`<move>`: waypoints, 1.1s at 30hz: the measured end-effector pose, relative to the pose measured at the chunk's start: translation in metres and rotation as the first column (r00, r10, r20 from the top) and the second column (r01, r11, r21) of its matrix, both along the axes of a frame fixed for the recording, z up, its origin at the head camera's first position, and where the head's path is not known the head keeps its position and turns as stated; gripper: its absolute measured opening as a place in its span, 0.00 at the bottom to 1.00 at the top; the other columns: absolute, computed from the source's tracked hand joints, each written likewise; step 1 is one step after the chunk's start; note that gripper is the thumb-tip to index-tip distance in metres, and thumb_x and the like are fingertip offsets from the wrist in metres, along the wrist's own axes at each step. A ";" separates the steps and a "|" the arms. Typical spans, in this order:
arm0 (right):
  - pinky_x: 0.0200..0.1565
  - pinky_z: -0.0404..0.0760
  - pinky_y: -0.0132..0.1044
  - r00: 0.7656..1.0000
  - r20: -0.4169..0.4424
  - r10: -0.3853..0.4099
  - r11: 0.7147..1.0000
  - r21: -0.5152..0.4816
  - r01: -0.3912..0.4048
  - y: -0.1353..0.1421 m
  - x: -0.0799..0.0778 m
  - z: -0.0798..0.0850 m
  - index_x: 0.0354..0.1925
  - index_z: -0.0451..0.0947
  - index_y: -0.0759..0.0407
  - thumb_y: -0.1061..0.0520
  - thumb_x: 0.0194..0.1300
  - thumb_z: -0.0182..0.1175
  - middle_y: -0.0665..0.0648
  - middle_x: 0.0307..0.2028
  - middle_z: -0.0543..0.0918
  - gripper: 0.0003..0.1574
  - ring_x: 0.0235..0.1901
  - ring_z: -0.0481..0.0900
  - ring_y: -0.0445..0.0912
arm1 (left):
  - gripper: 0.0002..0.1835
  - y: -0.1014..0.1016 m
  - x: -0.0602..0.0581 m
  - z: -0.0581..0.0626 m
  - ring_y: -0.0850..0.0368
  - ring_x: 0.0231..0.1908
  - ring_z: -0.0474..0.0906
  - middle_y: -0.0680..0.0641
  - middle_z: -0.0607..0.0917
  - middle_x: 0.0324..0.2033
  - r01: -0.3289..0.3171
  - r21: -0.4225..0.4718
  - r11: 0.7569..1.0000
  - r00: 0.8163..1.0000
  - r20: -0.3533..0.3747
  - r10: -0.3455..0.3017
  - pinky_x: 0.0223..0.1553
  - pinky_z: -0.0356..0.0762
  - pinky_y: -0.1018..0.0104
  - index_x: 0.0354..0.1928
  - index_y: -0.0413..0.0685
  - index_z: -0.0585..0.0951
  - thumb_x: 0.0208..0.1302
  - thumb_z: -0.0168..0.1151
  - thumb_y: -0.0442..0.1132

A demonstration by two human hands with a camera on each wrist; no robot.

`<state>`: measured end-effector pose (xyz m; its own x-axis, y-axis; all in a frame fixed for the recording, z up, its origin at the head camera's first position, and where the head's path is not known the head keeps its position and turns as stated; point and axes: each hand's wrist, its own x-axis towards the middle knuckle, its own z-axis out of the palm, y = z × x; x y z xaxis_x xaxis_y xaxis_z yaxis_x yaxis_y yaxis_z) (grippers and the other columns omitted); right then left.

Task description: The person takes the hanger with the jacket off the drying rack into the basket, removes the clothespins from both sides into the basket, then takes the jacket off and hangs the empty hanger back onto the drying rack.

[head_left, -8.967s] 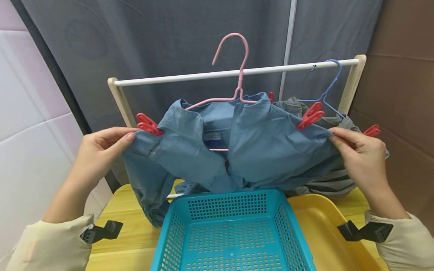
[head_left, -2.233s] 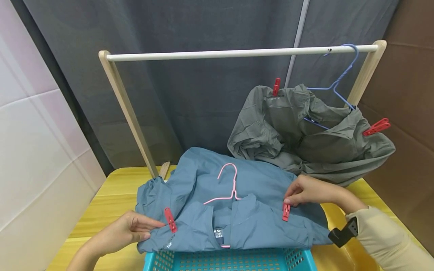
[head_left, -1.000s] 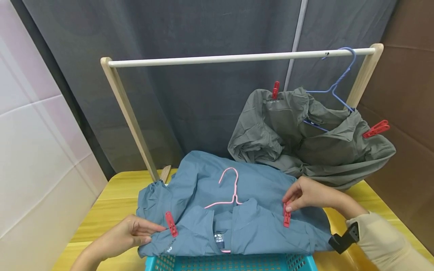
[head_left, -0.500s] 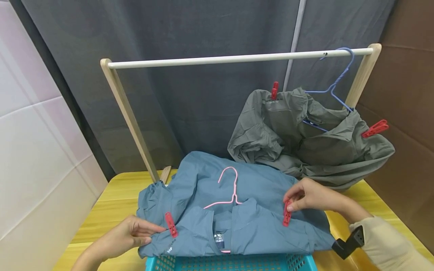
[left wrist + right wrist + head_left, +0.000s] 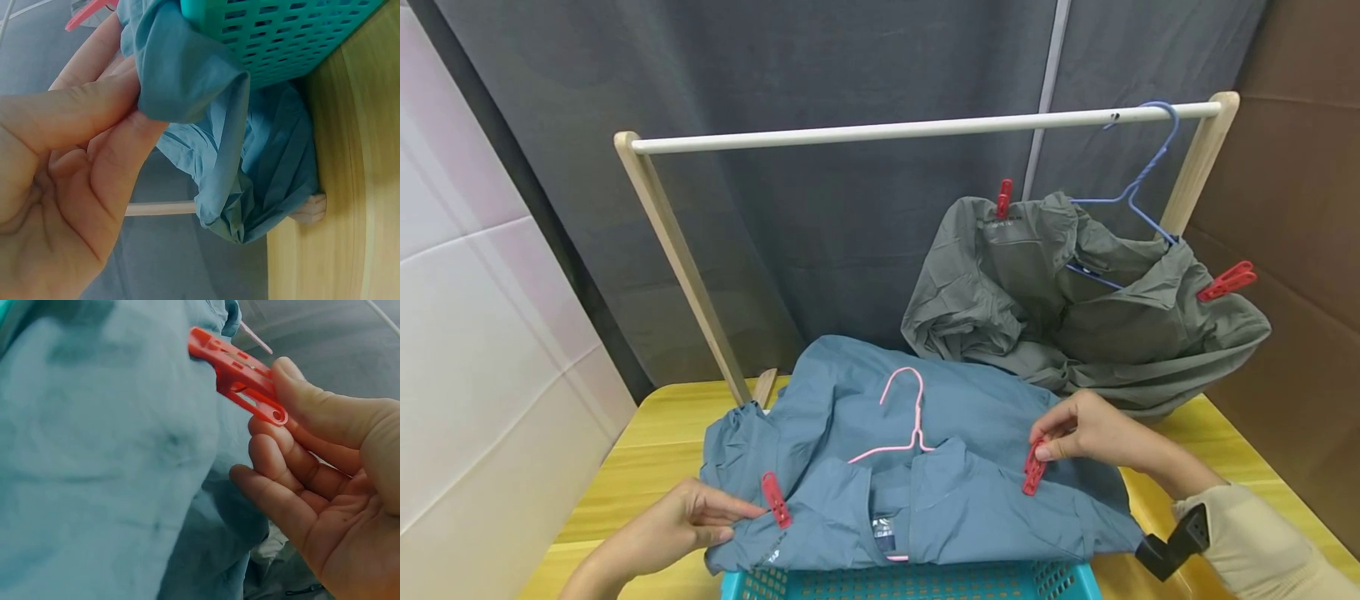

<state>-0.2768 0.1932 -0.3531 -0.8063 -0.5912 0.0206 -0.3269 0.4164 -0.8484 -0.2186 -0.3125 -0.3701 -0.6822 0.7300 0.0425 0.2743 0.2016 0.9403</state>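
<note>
A blue jacket [image 5: 977, 517] on a pink hanger [image 5: 918, 417] lies spread over the front of the scene, its shoulders across the teal basket [image 5: 925, 585]. My left hand [image 5: 677, 529] pinches the shoulder cloth at the left, thumb and fingers on the fabric in the left wrist view. Just beside its fingertips, a red clothespin [image 5: 777, 501] is clipped on that shoulder. My right hand [image 5: 1097, 433] pinches the handle end of a second red clothespin [image 5: 240, 375], whose nose is at the other shoulder's edge. The hanger's hook points up, resting over the jacket's body.
Behind stands a rack with a white rail [image 5: 887, 132] and wooden posts. A grey-green jacket [image 5: 1030, 275] with two red clothespins hangs at its right on a blue hanger [image 5: 1150, 171]. A yellow tray [image 5: 1150, 504] sits at right on the yellow wood-grain table [image 5: 625, 500].
Earlier both hands held the jacket up by its shoulders; it now lies lower, over the basket. My right hand has moved from the cloth to the clothespin, which has tilted slightly.
</note>
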 end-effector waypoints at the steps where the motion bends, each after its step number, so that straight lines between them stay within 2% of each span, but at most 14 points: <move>1: 0.25 0.74 0.32 1.000 0.008 -0.014 1.000 0.000 0.014 0.000 0.000 0.000 0.32 0.82 0.66 0.58 0.52 0.67 0.53 0.24 0.82 0.11 0.23 0.75 0.39 | 0.16 0.000 0.000 0.000 0.64 0.43 0.77 0.41 0.82 0.42 0.000 0.000 1.000 1.000 0.001 0.000 0.38 0.76 0.71 0.49 0.32 0.79 0.57 0.56 0.23; 15: 0.31 0.78 0.34 0.990 0.089 -0.112 0.994 -0.003 0.113 0.000 -0.001 0.000 0.36 0.81 0.72 0.57 0.51 0.68 0.59 0.29 0.83 0.18 0.28 0.79 0.42 | 0.16 0.000 0.000 -0.001 0.66 0.45 0.75 0.41 0.83 0.41 -0.004 -0.007 1.000 1.000 0.025 0.004 0.40 0.74 0.73 0.49 0.33 0.79 0.58 0.56 0.23; 20: 0.31 0.77 0.35 0.985 0.079 -0.157 0.988 0.003 0.157 0.001 0.000 0.002 0.35 0.82 0.70 0.55 0.51 0.68 0.57 0.30 0.83 0.18 0.28 0.77 0.43 | 0.16 -0.001 0.000 -0.001 0.67 0.43 0.75 0.42 0.83 0.41 0.003 -0.006 1.000 1.000 0.006 -0.003 0.39 0.75 0.73 0.49 0.34 0.79 0.57 0.56 0.23; 26: 0.30 0.76 0.34 0.984 0.112 -0.137 0.990 -0.008 0.139 0.001 0.001 0.008 0.36 0.81 0.71 0.58 0.52 0.68 0.58 0.29 0.83 0.17 0.27 0.77 0.42 | 0.17 -0.002 0.000 -0.002 0.67 0.42 0.75 0.43 0.83 0.42 -0.003 -0.009 1.000 1.000 0.002 0.003 0.38 0.75 0.72 0.49 0.35 0.79 0.58 0.55 0.22; 33: 0.30 0.76 0.33 0.989 0.097 -0.115 0.992 -0.032 0.119 0.002 0.003 0.010 0.37 0.80 0.72 0.59 0.53 0.67 0.58 0.29 0.83 0.17 0.27 0.77 0.41 | 0.17 -0.002 0.001 -0.002 0.68 0.37 0.75 0.41 0.84 0.38 -0.006 0.002 1.000 1.000 0.007 0.006 0.34 0.74 0.73 0.50 0.34 0.79 0.57 0.54 0.21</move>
